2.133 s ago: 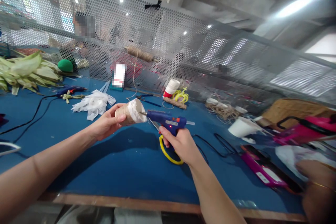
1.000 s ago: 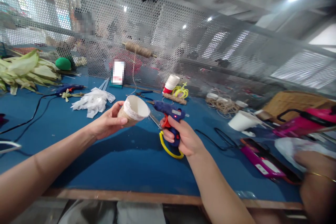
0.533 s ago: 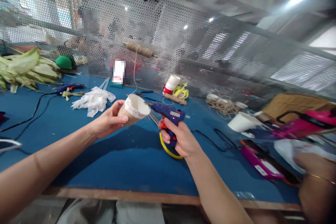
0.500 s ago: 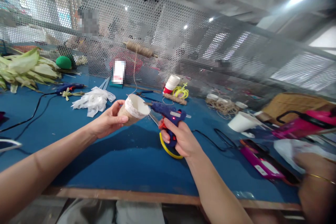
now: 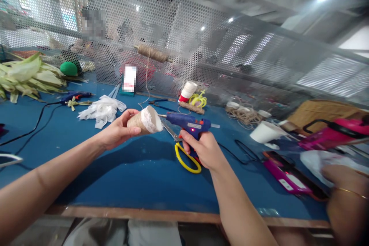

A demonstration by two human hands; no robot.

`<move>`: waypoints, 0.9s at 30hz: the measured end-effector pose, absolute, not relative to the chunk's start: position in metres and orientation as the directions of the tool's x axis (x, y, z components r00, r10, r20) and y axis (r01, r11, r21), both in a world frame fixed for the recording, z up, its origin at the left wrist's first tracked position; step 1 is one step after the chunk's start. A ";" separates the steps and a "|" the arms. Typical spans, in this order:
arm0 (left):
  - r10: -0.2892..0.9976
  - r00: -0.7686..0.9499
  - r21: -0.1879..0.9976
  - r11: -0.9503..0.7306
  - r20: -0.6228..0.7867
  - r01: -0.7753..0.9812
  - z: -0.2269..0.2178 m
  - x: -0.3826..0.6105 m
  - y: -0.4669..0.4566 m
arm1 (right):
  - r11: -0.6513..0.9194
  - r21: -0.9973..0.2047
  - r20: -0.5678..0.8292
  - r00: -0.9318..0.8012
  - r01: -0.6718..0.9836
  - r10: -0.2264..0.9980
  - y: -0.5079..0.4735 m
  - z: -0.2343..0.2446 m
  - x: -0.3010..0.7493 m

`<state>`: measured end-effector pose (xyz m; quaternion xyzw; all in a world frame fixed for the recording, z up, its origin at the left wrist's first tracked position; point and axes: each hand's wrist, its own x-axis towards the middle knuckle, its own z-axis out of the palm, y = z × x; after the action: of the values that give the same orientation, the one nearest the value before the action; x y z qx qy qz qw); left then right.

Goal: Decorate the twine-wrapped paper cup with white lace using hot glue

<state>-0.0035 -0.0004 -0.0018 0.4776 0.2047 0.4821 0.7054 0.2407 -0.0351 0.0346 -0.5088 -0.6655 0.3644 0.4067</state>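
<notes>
My left hand (image 5: 117,132) is closed around a twine-wrapped paper cup (image 5: 142,121) with white lace at its rim, held on its side above the blue table (image 5: 121,177). A blue hot glue gun (image 5: 188,123) with a lit red light sits in my right hand (image 5: 203,150), which grips its handle. The gun's nozzle points left and almost touches the cup's rim. Yellow-handled scissors (image 5: 184,157) lie on the table just under my right hand.
A perforated metal screen (image 5: 184,46) backs the table, with a twine spool (image 5: 151,52) on it. White lace (image 5: 102,109), green husks (image 5: 27,75), a second glue gun (image 5: 75,96), stacked cups (image 5: 187,91), a white cup (image 5: 263,132) and pink cases (image 5: 288,180) lie around. Another person's arm (image 5: 346,196) is at right.
My left hand has turned the cup so its rim faces right, toward the gun. My right hand has raised the glue gun slightly and levelled its nozzle at the rim.
</notes>
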 end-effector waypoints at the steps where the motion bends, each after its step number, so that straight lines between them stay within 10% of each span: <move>1: 0.875 0.454 0.871 0.086 0.166 -0.484 -0.002 -0.004 0.000 | 0.204 -0.900 0.153 -0.159 0.386 0.975 -0.035 0.034 0.241; 15: 0.880 0.449 0.863 0.100 0.155 -0.495 0.003 0.001 -0.007 | -0.170 -0.919 -0.077 -0.261 -0.355 0.962 -0.030 0.026 0.223; 27: 0.877 0.445 0.882 0.056 0.180 -0.467 0.005 0.003 -0.010 | -0.161 -0.937 -0.078 -0.263 -0.309 0.962 -0.031 0.021 0.216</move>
<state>0.0027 -0.0096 0.0052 0.4884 0.2099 0.4833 0.6956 0.2163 -0.0306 0.0206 -0.3736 -0.4365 0.6640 0.4786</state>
